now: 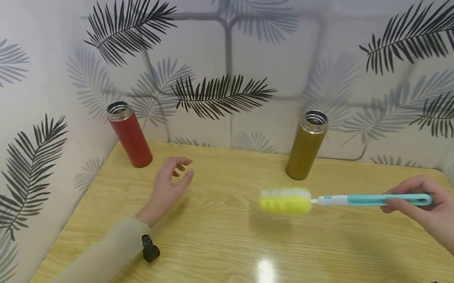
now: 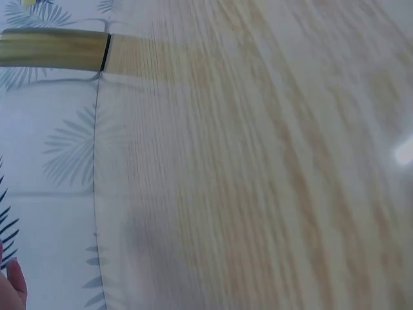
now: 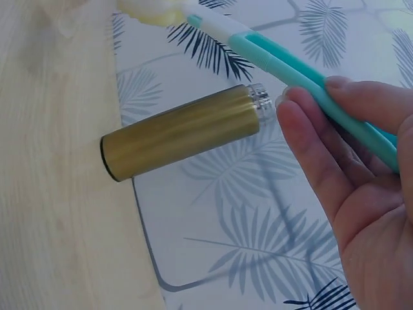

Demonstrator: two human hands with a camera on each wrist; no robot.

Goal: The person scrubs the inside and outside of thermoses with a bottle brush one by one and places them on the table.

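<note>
My right hand (image 1: 441, 210) pinches the turquoise handle of a bottle brush (image 1: 372, 200) between thumb and fingers. The brush lies nearly level over the table, its yellow and white sponge head pointing left. Behind the sponge head stands a gold thermos bottle (image 1: 307, 147) without a lid, its steel neck bare; the right wrist view shows the same gold bottle (image 3: 184, 132) close to the fingers. My left hand (image 1: 170, 184) hovers over the table with loosely bent fingers and holds nothing. Just left of it stands a red thermos bottle (image 1: 131, 135), also lidless.
The wooden table (image 1: 207, 258) meets a wall (image 1: 268, 58) covered in leaf-patterned paper at the back and left. Both bottles stand close to that wall. A bright light reflection lies on the table's front middle.
</note>
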